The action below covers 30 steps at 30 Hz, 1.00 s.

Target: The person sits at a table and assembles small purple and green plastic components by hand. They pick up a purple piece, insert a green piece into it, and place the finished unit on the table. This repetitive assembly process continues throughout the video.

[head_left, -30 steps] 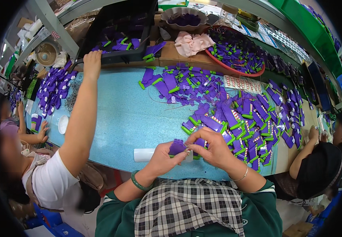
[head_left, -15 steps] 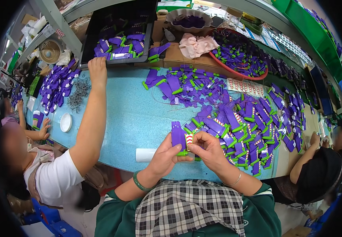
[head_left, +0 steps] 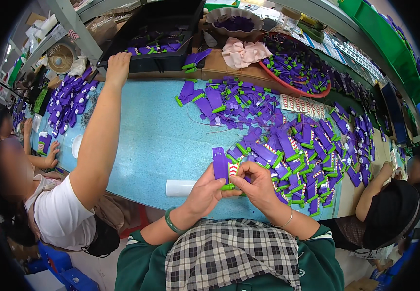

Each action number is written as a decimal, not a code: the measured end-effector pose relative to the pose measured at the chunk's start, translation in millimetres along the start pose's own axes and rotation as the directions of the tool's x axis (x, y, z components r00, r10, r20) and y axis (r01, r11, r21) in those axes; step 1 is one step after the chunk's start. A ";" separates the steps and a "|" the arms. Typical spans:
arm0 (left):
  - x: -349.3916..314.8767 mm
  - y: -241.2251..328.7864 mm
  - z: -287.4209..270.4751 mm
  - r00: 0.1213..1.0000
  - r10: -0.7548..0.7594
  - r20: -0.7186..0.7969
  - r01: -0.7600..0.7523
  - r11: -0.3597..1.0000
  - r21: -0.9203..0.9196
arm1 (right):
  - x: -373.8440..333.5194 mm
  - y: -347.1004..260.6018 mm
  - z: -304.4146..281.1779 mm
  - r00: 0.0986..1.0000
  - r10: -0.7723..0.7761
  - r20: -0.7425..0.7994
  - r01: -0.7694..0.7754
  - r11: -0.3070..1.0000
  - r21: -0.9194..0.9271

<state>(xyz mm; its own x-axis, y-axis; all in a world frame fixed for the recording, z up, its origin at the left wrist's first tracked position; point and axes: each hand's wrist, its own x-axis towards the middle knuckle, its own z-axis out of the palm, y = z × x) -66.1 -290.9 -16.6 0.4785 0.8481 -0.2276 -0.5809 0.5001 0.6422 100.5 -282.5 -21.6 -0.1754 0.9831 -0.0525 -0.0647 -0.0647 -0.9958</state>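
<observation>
Between my two hands is a purple plastic part (head_left: 220,162) with green ends, upright before me above the near side of the table. A red-and-white chevron sticker (head_left: 233,169) shows along its right side. My left hand (head_left: 202,194) grips the part from the left, thumb across its lower front. The fingers of my right hand (head_left: 256,185) pinch its right side at the sticker; the fingertips hide the sticker's lower end. Just right of my hands lies a big pile of similar purple and green parts (head_left: 292,160). A white roll or tube (head_left: 179,188) rests left of my left wrist.
On the left, a co-worker's hand (head_left: 120,65) holds the edge of a black bin (head_left: 159,63) of purple parts. A red basket (head_left: 287,83) of parts, a pink cloth (head_left: 241,52) and a sticker sheet (head_left: 301,105) lie at the back. Another person (head_left: 389,208) works at right.
The co-worker's hand has tipped the black bin, and the parts in it have slid back. The co-worker's arm has shifted left. My hands and the purple part have barely moved.
</observation>
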 end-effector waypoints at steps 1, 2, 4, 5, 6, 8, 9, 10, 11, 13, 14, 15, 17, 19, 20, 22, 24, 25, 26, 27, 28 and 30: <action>0.0 -0.6 -0.5 1.000 0.001 0.002 -0.001 1.000 0.000 | -0.5 0.7 0.0 1.000 -0.015 -0.004 0.015 1.000 -0.015; 0.1 -0.9 -0.9 1.000 0.003 0.008 -0.003 1.000 -0.017 | -0.9 0.9 0.0 1.000 -0.029 -0.007 0.029 0.999 -0.030; 0.1 -1.2 -1.5 1.000 0.007 0.019 -0.006 0.999 -0.050 | -0.9 0.3 0.0 0.998 -0.059 -0.007 0.059 0.997 -0.059; 0.4 -1.1 -0.7 1.000 0.006 0.016 -0.006 1.000 -0.022 | -0.9 0.2 0.0 0.997 -0.073 -0.007 0.072 0.995 -0.073; 0.7 -0.9 0.9 1.000 0.005 0.013 -0.005 1.000 0.006 | -1.0 1.1 0.0 0.997 -0.073 -0.010 0.073 0.995 -0.070; 0.5 -1.7 1.2 1.000 0.009 0.014 -0.009 0.999 0.031 | -2.1 3.8 0.3 0.997 -0.077 -0.015 0.075 0.995 -0.067; 0.2 -2.6 0.3 1.000 0.012 0.017 -0.013 1.000 0.027 | -2.5 2.7 0.5 0.997 -0.080 -0.020 0.078 0.994 -0.071; 0.1 -3.0 0.0 1.000 0.015 0.019 -0.016 1.000 0.024 | -2.9 0.4 0.7 0.996 -0.083 -0.025 0.081 0.994 -0.074; 0.0 -2.8 0.5 1.000 0.009 0.017 -0.009 1.000 0.009 | -3.2 -0.9 0.8 0.996 -0.086 -0.030 0.083 0.994 -0.076; -0.5 -1.7 2.3 1.000 -0.005 0.015 0.006 1.000 -0.021 | -4.3 0.0 1.1 0.991 -0.128 -0.043 0.123 0.986 -0.112; -0.7 -1.4 2.6 1.000 -0.005 0.014 0.005 1.000 -0.018 | -4.9 0.1 1.3 0.987 -0.150 -0.049 0.142 0.981 -0.130; -1.0 -1.1 2.8 1.000 -0.005 0.012 0.005 1.000 -0.014 | -5.0 -0.4 1.6 0.986 -0.157 -0.047 0.149 0.979 -0.141; 0.0 -2.5 1.4 1.000 -0.007 0.007 0.007 1.000 -0.012 | -3.8 -0.1 1.1 0.984 -0.171 -0.042 0.162 0.973 -0.166; 0.5 -4.1 0.3 1.000 -0.010 -0.004 0.010 1.000 -0.008 | -3.0 0.4 0.4 0.983 -0.182 -0.037 0.172 0.968 -0.182; 0.2 -3.9 0.9 1.000 -0.009 -0.004 0.009 1.000 -0.007 | -3.0 0.5 0.3 0.982 -0.187 -0.034 0.178 0.966 -0.189; -0.4 -2.8 2.3 1.000 -0.006 -0.003 0.006 1.000 -0.004 | -3.2 0.3 0.6 0.981 -0.189 -0.035 0.178 0.964 -0.198; -0.3 -2.9 1.9 1.000 -0.012 0.001 0.012 1.000 -0.006 | -3.1 -0.2 0.8 0.980 -0.197 -0.031 0.186 0.959 -0.212; -0.1 -3.0 1.6 1.000 -0.015 0.003 0.015 1.000 -0.007 | -3.0 -0.4 0.6 0.979 -0.203 -0.029 0.192 0.956 -0.222; -0.1 -3.4 1.2 1.000 -0.009 0.008 0.009 1.000 -0.008 | -2.9 -0.7 0.4 0.977 -0.210 -0.026 0.198 0.952 -0.231; -0.1 -4.0 0.8 1.000 -0.003 0.013 0.003 1.000 -0.009 | -2.9 -1.0 0.3 0.977 -0.214 -0.026 0.201 0.949 -0.243; 0.0 -4.5 0.3 1.000 0.004 0.019 -0.004 1.000 -0.010 | -2.8 -1.1 0.2 0.976 -0.218 -0.025 0.205 0.945 -0.256; 0.7 -5.1 1.6 0.999 0.038 0.006 -0.038 0.991 0.126 | -2.5 -1.0 0.1 0.973 -0.229 -0.022 0.215 0.939 -0.270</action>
<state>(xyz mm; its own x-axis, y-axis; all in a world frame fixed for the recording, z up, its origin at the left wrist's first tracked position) -61.8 -293.1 -18.8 0.4601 0.8652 -0.1992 -0.5114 0.4416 0.7372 100.9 -284.8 -20.4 -0.1343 0.9753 0.1755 0.1664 0.1968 -0.9662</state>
